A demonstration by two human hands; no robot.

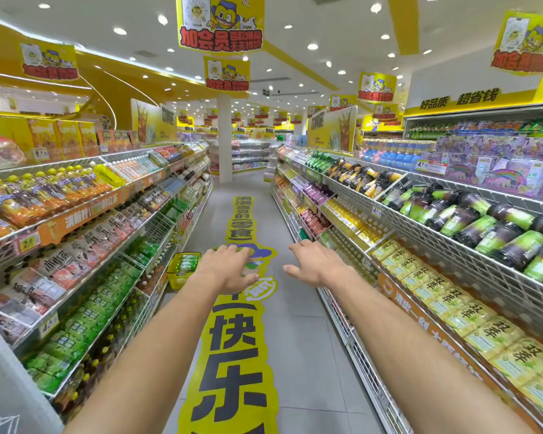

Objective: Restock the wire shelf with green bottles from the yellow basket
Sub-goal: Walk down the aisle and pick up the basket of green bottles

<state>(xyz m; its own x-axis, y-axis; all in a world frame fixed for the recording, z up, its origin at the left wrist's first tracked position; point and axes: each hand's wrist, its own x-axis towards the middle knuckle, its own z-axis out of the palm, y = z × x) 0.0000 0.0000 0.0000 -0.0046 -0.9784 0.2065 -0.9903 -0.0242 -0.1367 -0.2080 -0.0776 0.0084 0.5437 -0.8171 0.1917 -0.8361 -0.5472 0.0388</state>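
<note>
A grey tiled floor point(308, 355) runs up the middle of the frame as a narrow aisle, with a long yellow sticker point(232, 355) bearing large black characters laid along its centre and a white pillar point(224, 139) standing at the far end. Tiered racks of packaged drinks line the left edge point(85, 214) and the right edge point(436, 242), sloping toward the aisle. Across the top, a white ceiling point(295, 14) dotted with round recessed lights point(312, 46) carries hanging yellow cartoon banners point(220, 23), a curved yellow fascia point(107, 73) sweeps through the upper left, and a white wall point(458, 86) fills the upper right.
</note>
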